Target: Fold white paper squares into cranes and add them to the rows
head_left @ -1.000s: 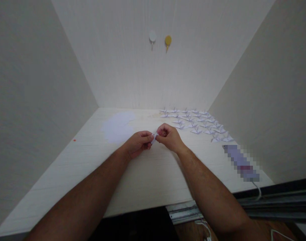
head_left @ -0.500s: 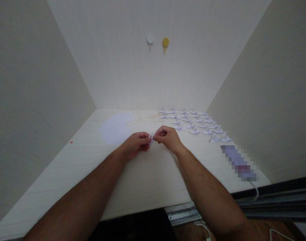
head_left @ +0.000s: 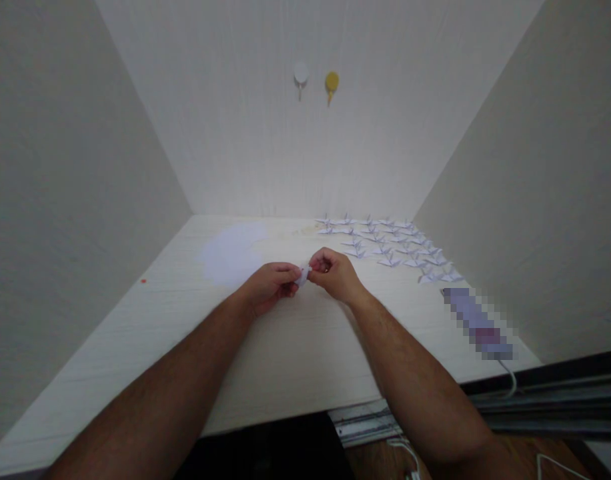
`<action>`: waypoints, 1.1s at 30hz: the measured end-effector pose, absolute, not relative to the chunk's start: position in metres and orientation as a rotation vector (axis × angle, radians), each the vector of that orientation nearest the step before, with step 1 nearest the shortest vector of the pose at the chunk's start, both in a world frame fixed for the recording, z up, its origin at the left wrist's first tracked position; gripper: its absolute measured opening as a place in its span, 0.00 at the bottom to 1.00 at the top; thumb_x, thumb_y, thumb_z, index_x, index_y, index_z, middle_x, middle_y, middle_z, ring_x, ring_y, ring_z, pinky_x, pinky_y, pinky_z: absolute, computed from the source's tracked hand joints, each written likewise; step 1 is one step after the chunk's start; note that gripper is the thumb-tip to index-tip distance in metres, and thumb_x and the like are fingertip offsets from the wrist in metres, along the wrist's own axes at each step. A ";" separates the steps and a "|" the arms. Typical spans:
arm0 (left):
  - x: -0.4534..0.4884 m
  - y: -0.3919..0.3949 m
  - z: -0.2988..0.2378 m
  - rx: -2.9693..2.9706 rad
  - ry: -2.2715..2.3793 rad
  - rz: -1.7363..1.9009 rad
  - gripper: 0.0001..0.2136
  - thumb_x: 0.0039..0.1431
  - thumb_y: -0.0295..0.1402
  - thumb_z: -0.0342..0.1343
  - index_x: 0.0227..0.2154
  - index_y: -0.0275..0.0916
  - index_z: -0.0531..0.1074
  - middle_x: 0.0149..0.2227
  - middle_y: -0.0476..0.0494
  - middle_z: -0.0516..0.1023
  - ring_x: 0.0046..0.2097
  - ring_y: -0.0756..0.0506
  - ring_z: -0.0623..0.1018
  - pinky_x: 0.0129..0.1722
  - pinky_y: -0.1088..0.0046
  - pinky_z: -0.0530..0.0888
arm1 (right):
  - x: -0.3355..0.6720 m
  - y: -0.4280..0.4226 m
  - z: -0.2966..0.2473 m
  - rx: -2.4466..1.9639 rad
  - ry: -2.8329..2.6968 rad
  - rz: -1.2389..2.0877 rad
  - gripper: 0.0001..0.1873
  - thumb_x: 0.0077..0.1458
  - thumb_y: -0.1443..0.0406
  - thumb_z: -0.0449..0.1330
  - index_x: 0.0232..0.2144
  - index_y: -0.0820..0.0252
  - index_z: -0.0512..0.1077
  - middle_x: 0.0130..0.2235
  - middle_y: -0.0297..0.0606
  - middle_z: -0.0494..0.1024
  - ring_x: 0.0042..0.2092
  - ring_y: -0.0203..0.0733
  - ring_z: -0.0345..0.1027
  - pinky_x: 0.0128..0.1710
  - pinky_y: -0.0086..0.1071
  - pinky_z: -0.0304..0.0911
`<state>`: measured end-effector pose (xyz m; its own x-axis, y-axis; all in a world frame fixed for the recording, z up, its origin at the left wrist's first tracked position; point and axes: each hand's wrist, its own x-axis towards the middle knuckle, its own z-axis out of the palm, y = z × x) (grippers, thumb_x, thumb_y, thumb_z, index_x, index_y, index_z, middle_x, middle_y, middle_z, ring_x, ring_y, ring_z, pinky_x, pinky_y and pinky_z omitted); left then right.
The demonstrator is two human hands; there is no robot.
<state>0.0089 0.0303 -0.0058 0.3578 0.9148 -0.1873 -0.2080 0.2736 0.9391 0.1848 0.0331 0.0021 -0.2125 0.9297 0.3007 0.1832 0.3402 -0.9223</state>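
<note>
Between my two hands, above the middle of the table, is a small folded piece of white paper (head_left: 303, 275). My left hand (head_left: 273, 285) pinches its left side between thumb and fingers. At its right edge, the thumb and forefinger of my right hand (head_left: 334, 273) are closed on the paper. Fingers cover most of it, so its exact shape is hidden. Beyond my right hand, several white folded paper cranes (head_left: 383, 252) stand in rows. White paper sheets (head_left: 230, 253) lie in a spread pile past my left hand.
A blurred-out flat object (head_left: 478, 325) with a white cable (head_left: 510, 380) lies at the table's right edge. Walls enclose the table (head_left: 295, 360) at left, right and back. A white hook (head_left: 300, 73) and a yellow hook (head_left: 331, 83) are on the back wall. A red dot (head_left: 143, 281) marks the left side.
Slightly more of the white paper shows between my fingers. My right fingers have shifted a little on it; both hands otherwise stay in place.
</note>
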 end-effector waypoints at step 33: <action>0.012 0.028 -0.006 1.147 0.898 1.039 0.17 0.40 0.38 0.71 0.28 0.36 0.70 0.24 0.49 0.76 0.27 0.49 0.77 0.30 0.71 0.74 | 0.187 0.025 0.006 -1.040 -1.896 0.466 0.02 0.51 0.66 0.61 0.26 0.58 0.73 0.27 0.33 0.76 0.29 0.34 0.67 0.30 0.28 0.62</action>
<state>0.0120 0.0283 -0.0064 0.2830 0.9584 -0.0372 -0.1752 0.0898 0.9804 0.1868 0.0255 0.0062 -0.2446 0.8127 0.5288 0.4752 0.5759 -0.6652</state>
